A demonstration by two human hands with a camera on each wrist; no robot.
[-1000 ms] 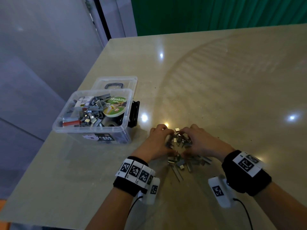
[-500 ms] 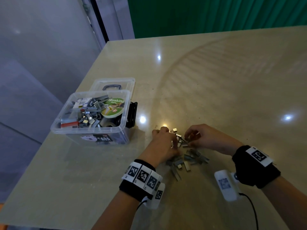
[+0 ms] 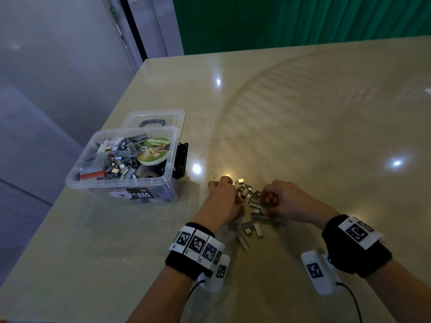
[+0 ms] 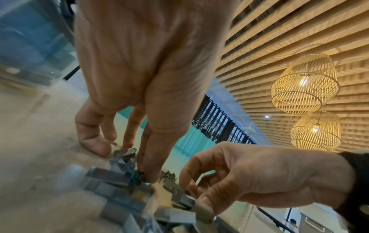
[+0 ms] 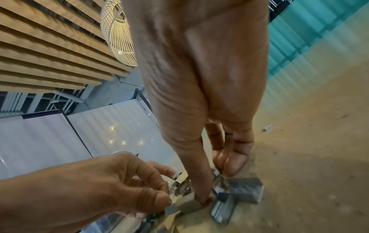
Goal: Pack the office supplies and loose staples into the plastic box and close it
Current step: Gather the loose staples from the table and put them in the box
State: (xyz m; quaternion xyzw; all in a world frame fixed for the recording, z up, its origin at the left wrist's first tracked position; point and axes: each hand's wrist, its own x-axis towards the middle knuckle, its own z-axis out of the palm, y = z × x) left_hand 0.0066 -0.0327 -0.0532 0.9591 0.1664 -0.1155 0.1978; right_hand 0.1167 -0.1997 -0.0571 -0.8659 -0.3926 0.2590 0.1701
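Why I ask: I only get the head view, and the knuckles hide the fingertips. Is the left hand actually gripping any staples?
Observer: Yes. The right wrist view shows the left hand pinching small staples between thumb and forefinger.
Operator: And the right hand?
Observer: In the left wrist view, the right hand pinches a staple strip between thumb and forefinger at the pile's edge.
Operator: Anything stray I might miss?
Observer: The right wrist view shows a small pale scrap lying alone on the table, beyond the right hand's fingers. It is too blurred to identify.
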